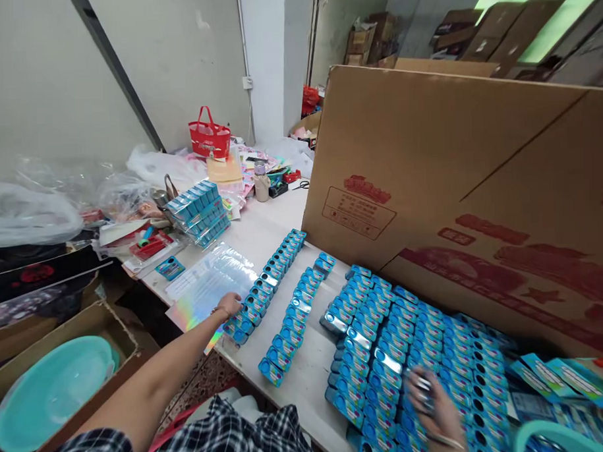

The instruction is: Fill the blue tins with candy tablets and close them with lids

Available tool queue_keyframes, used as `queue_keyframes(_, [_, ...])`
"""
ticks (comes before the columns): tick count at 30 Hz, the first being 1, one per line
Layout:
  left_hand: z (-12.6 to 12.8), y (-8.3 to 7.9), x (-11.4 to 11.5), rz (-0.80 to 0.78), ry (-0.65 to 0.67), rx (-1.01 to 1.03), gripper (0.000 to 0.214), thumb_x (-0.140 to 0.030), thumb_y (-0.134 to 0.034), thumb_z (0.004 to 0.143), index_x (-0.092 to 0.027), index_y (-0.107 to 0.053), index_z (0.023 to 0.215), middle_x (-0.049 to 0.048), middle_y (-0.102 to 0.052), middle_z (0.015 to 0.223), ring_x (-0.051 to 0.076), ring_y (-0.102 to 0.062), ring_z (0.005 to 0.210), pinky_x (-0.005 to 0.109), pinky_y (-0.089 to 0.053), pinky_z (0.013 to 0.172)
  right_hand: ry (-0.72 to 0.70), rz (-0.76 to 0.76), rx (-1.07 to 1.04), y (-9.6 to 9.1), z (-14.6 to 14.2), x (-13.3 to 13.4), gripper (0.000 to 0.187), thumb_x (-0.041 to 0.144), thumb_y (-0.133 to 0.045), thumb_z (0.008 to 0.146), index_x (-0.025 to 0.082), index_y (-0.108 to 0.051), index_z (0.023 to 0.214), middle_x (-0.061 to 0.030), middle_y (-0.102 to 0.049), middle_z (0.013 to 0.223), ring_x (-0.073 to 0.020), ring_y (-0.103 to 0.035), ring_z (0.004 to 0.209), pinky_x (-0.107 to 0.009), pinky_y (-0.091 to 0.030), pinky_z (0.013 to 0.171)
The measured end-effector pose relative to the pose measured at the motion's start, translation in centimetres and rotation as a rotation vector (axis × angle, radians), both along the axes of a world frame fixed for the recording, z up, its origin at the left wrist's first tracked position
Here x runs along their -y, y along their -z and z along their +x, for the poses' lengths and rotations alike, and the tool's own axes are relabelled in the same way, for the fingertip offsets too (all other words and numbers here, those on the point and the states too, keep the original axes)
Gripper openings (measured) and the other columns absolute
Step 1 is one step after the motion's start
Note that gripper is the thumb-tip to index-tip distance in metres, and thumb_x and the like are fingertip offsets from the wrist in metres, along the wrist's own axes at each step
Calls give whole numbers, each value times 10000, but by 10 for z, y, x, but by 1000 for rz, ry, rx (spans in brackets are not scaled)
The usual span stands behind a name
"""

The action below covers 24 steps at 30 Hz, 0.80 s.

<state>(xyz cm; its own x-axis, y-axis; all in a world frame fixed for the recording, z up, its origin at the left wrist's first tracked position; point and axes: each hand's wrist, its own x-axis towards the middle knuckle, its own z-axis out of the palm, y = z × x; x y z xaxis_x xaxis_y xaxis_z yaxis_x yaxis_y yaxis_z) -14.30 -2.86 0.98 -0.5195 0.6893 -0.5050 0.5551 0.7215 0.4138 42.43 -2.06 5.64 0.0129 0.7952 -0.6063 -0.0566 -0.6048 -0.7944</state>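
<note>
head view, left to right: left hand (230, 303) laid half-curled against the end of a long row of small blue boxes (266, 280); a nudge may topple it. right hand (433, 406) blurred, fingers pinching a blue box (420, 385) over the packed block (409, 341). carton (443, 181): red print, illegible.

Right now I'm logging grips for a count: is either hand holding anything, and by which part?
Left hand rests on the near end of the leftmost row of blue boxes, gripping nothing clearly. Right hand is blurred over the packed blue boxes; cannot tell.
</note>
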Motion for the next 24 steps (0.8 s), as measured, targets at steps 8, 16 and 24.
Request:
queue_keyframes(8, [-15,23,-3,-126,135,112,316,-355,-630,873,-140,-619,1104,71,-650,1080,203,-632,972,404,-520,867,-1141,207,493,15,-360,-41,412,405,-262,889,192,-613,856,-37,-627,736,-125,-561,553,-221,-438,475])
queue_keyframes(16, [-23,28,-10,-206,144,174,219,-331,-670,839,-130,-650,922,42,-672,927,175,-646,868,349,-531,780,-1364,259,989,32,-481,-89,272,198,-683,706,101,-708,959,-222,-682,1116,-343,-634,1063,-418,-499,861])
queue_keyframes(24, [-24,23,-9,-104,7,297,115,-176,-748,619,-156,-634,617,35,-666,668,234,-669,827,266,-445,673,-1436,199,1063,48,-525,-99,339,75,-727,603,78,-723,942,-231,-692,1083,-365,-635,1058,-441,-510,856])
